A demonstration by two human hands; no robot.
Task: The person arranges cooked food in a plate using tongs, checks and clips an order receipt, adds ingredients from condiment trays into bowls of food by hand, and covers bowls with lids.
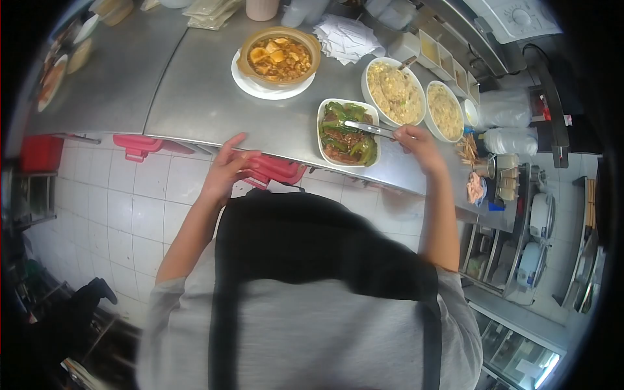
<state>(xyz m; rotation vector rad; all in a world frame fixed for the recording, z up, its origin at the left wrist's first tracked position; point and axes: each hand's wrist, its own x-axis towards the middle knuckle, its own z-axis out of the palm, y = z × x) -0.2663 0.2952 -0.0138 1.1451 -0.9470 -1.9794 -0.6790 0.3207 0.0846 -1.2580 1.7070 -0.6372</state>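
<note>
My right hand (419,146) grips metal tongs (369,128), whose tips rest over a white square dish (321,140) of green peppers and browned meat strips (348,138). At the counter's front edge, my left hand (231,170) is empty with its fingers apart. Beyond it, a brown clay pot (244,64) of tofu in reddish sauce stands on a white plate (260,91). Two white oval bowls of fried rice, a nearer-to-centre one (394,91) and one farther right (444,112), stand beside the pepper dish.
Paper slips (348,38) lie behind the pot. A row of seasoning containers (448,62) lines the back right, with stacked plastic lids (510,142) to the right. Under the counter edge hang pink-red bins (279,169). A red box (41,153) is at far left.
</note>
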